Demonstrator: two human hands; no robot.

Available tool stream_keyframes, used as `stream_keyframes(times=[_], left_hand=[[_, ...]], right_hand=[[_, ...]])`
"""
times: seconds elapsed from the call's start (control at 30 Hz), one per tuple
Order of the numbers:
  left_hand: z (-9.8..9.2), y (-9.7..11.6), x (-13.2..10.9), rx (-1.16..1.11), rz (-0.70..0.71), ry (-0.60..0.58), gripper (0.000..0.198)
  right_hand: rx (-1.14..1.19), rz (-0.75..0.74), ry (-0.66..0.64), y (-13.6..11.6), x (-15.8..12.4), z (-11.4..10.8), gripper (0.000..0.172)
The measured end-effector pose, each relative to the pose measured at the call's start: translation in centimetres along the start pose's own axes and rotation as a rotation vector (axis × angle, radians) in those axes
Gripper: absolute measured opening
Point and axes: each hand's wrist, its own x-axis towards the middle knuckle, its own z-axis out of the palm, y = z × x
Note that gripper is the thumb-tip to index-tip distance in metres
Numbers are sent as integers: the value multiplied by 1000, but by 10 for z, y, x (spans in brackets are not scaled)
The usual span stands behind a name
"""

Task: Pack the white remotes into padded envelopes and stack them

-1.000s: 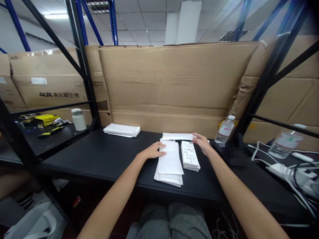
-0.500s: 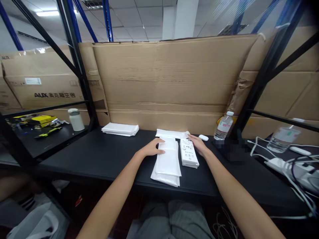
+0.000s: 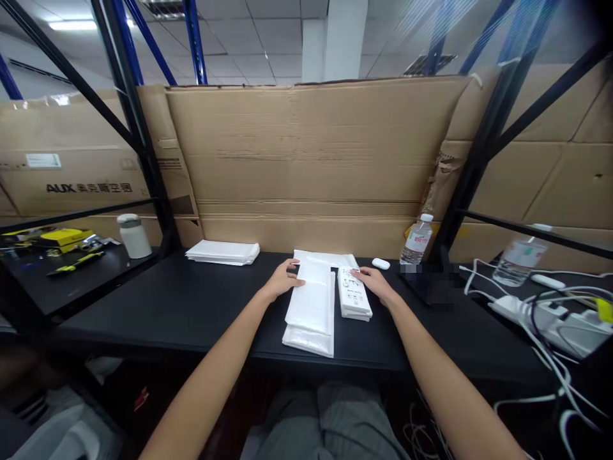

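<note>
A white padded envelope [image 3: 310,306] lies lengthwise on the black table over another white envelope [image 3: 306,342], their edges not quite lined up. My left hand [image 3: 282,281] is at its upper left edge, thumb laid on it and fingers apart. To the right is a small stack of slim white boxes [image 3: 354,297], the top one printed with black drawings and text. My right hand [image 3: 378,285] has its fingertips on the upper right corner of that top box. Just behind, another white envelope [image 3: 342,260] lies crosswise.
A stack of white envelopes [image 3: 223,252] lies at the back left. Toward the right stand a water bottle [image 3: 416,241], a small white case [image 3: 380,263] and a white power strip [image 3: 536,319] with cables. Cardboard [image 3: 306,153] walls the back; black rack posts [image 3: 472,163] flank it.
My right hand has shifted from the end of the crosswise envelope onto the top printed box. The lengthwise envelope has straightened slightly under my left hand. The whole view has turned slightly right.
</note>
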Motion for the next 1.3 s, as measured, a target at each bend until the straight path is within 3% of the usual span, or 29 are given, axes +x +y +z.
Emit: stream_keyframes(times=[0.13, 0.33, 0.47, 0.63, 0.9, 1.0, 1.07, 1.13, 1.17, 1.2, 1.3], left_hand=[[-2, 6, -3, -153, -65, 6, 73], [-3, 20, -5, -296, -174, 8, 57], [-3, 25, -6, -250, -193, -60, 44], [-5, 23, -6, -181, -176, -154, 41], [0, 25, -15, 18, -129, -277, 45], [-5, 34, -12, 138, -76, -151, 45], [-8, 49, -15, 148, 11, 67, 41], [-1, 71, -34, 81, 105, 263, 36], [8, 81, -51, 18, 132, 248, 33], [23, 90, -74, -50, 119, 142, 31], [87, 99, -158, -196, -126, -512, 24]], right_hand=[[53, 1, 50, 9, 6, -1, 39], [156, 33, 266, 17, 12, -7, 31], [405, 109, 336, 12, 10, -12, 31], [707, 13, 471, 2, 8, -16, 41], [726, -90, 467, 0, 8, -11, 45], [730, -80, 503, 3, 9, -12, 43], [737, -71, 516, 4, 10, -12, 41], [743, -62, 524, 5, 11, -11, 39], [747, -58, 526, 6, 12, -11, 38], [752, -58, 522, 6, 12, -10, 37], [764, -73, 502, 6, 13, -8, 37]])
